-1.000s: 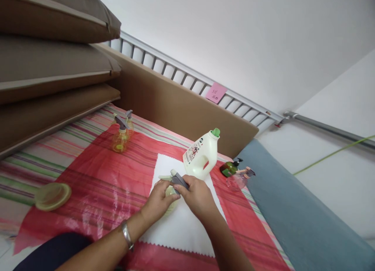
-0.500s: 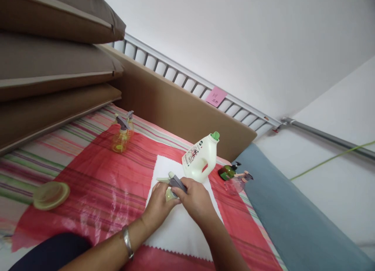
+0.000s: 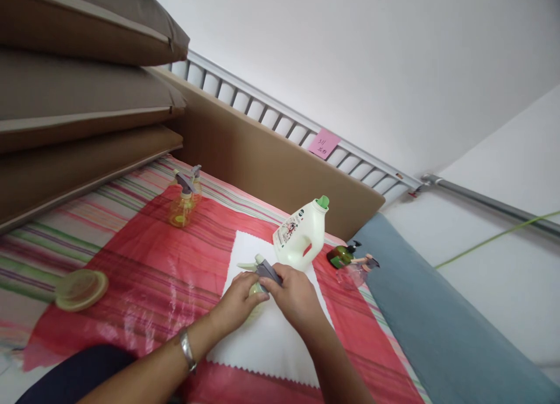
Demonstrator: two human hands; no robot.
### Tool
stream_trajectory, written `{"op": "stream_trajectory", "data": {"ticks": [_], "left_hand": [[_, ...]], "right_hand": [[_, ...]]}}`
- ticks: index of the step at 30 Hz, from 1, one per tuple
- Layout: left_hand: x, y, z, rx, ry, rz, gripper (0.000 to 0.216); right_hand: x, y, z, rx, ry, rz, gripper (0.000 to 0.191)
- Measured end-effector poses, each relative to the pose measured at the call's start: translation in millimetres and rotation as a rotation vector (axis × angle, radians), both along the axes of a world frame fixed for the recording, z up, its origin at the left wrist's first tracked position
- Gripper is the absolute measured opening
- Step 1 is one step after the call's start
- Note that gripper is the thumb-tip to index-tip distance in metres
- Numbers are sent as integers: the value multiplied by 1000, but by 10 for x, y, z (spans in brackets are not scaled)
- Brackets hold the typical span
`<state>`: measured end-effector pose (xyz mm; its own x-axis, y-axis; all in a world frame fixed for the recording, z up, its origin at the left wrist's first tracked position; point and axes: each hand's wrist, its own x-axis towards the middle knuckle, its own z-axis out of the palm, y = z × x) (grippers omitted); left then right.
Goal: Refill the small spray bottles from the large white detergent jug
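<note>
Over a white cloth (image 3: 280,345) with zigzag edges, both hands are closed on one spray bottle (image 3: 266,268) with a grey head and a pale nozzle. My left hand (image 3: 237,304) wraps the clear yellowish body just below the head, hiding most of it. Around the grey head, my right hand (image 3: 294,292) has its thumb pressed on the near side. Just beyond them stands a large pale green jug (image 3: 301,235) with a green cap, its handle facing right.
Yellow spray bottles (image 3: 181,210) stand at the back left. A round yellowish lid (image 3: 81,290) lies at left. Right of the jug are a green pump bottle (image 3: 340,255) and a clear pinkish bottle (image 3: 353,274). A red sheet (image 3: 210,241) covers the striped cloth; a brown board (image 3: 258,159) stands behind.
The view has shifted slightly. Both hands keep their hold on the spray bottle, and the left hand has turned a little around its body. The other bottles stay put.
</note>
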<state>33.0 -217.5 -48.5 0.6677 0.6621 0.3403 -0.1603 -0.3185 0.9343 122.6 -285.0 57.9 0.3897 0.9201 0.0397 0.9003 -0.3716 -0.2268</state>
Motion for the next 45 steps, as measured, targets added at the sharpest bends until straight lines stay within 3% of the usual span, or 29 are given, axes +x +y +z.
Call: {"op": "stream_trajectory", "data": {"ticks": [2,4,6,10,14,16,20,23,26,28,31,34,37,39,42,45], "left_hand": [[7,2,-16,-9,21,88,15],[9,-2,-20,-32,27,173,29],[0,-2,-13,-33,15,127,40],[-8,16,-5,2,-13,-45,21],[26,5,-21,-47,-20,124,35],[17,-1,-18,-59,-26,129,44],[-27,20,5,-47,-36,-86,27],[-7,29,4,-84,-26,-15,23],[19,10,0,-95,-29,93,35],[10,-3,7,-70,-28,54,40],[-18,-12,20,-27,-6,-76,29],[-11,-21,6,-38,32,-2,21],[2,-30,-15,-45,18,87,35],[-10,-28,-9,-33,-2,21,41],[-31,-19,22,-33,6,-75,27],[-14,-33,31,-76,4,14,21]], "right_hand": [[-7,-2,6,8,0,6,18],[-12,-7,15,15,3,4,17],[-11,-11,23,15,10,-11,18],[-1,-23,21,9,40,-13,17],[-4,-23,4,20,35,-8,17],[1,-17,2,21,31,-11,18],[25,-14,7,12,42,-19,17],[30,-15,6,15,60,-12,17],[23,-15,3,21,58,-8,17],[23,-15,3,23,51,-15,17],[32,-18,2,26,55,-20,18],[38,-22,-3,29,59,-14,18],[43,-26,-11,27,46,-20,18],[50,-31,-17,25,47,-29,18],[58,-41,-20,16,67,-37,18],[52,-46,-19,18,70,-30,17]]}}
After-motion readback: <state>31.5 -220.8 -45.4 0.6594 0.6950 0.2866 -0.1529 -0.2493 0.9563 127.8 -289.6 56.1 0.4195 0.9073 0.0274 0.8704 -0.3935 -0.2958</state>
